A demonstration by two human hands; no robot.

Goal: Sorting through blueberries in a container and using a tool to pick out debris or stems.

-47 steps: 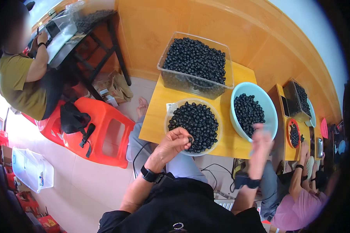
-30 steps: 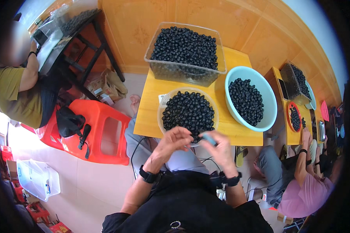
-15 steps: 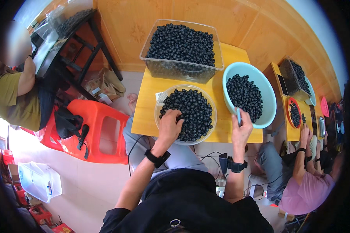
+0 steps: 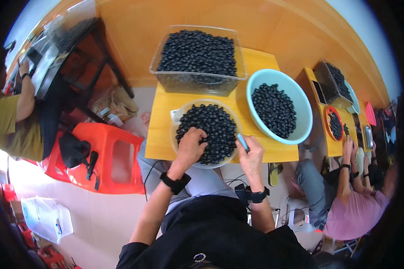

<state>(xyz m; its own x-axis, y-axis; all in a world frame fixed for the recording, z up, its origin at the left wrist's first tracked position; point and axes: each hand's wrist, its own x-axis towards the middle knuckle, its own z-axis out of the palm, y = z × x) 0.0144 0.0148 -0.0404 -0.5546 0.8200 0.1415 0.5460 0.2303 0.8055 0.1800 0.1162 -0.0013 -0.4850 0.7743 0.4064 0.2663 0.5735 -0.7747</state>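
A round see-through bowl (image 4: 173,142) full of small round black pieces (image 4: 215,123), their exact kind too small to tell, stands at the table's near edge. My left hand (image 4: 191,145) is at the bowl's left side, with bent fingers among the pieces; whatever they pinch is hidden. Held in my right hand (image 4: 251,157) is a slim light-blue tool (image 4: 243,142), upright at the bowl's right rim; its kind does not show. Farther right, a light-blue basin (image 4: 306,105) holds more black pieces. Behind the bowl sits a large see-through bin (image 4: 197,85), heaped with the same pieces.
The yellow table (image 4: 159,123) carries these containers against a wooden wall. A red stool (image 4: 107,154) with a black bag (image 4: 74,150) is at my left. One person (image 4: 13,121) sits far left; another in pink (image 4: 352,215) works at the right-hand table. A plastic box (image 4: 47,217) lies on the floor.
My right hand has moved left with the light-blue tool, from the basin's near rim to the bowl's right rim. The left hand stays at the bowl. The whole view has shifted slightly.
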